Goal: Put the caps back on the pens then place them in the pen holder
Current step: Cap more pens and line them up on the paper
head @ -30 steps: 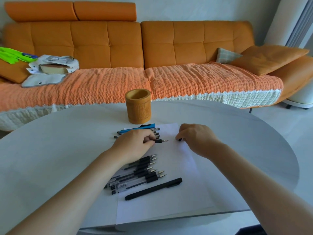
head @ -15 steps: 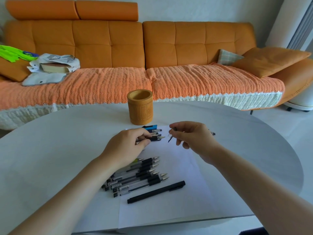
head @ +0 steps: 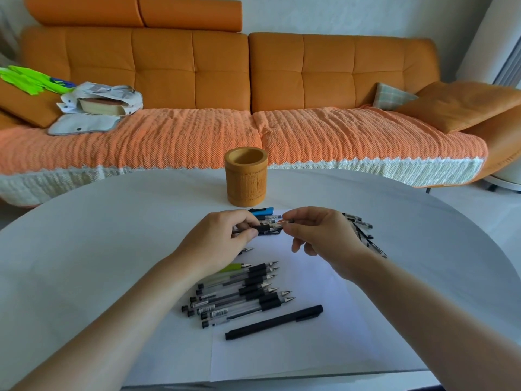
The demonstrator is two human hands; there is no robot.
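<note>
My left hand (head: 222,238) grips an uncapped pen (head: 265,228) by its black grip, tip pointing right. My right hand (head: 324,235) pinches a pen cap (head: 286,221) right at that tip; whether the cap is on the tip is unclear. A round bamboo pen holder (head: 245,176) stands just beyond the hands. Several uncapped pens (head: 239,294) lie side by side on a white paper sheet (head: 296,354) below my left hand. One capped black pen (head: 275,321) lies in front of them. Loose caps (head: 363,232) are heaped behind my right hand.
A blue pen (head: 262,211) and other pens lie by the holder's base. The round white table (head: 84,249) ends close to me at the bottom. An orange sofa (head: 253,80) with cushions, a book and cloths fills the background.
My left hand has lifted the pen off the paper. My right hand has brought the cap leftward to the pen's tip, so both hands now meet.
</note>
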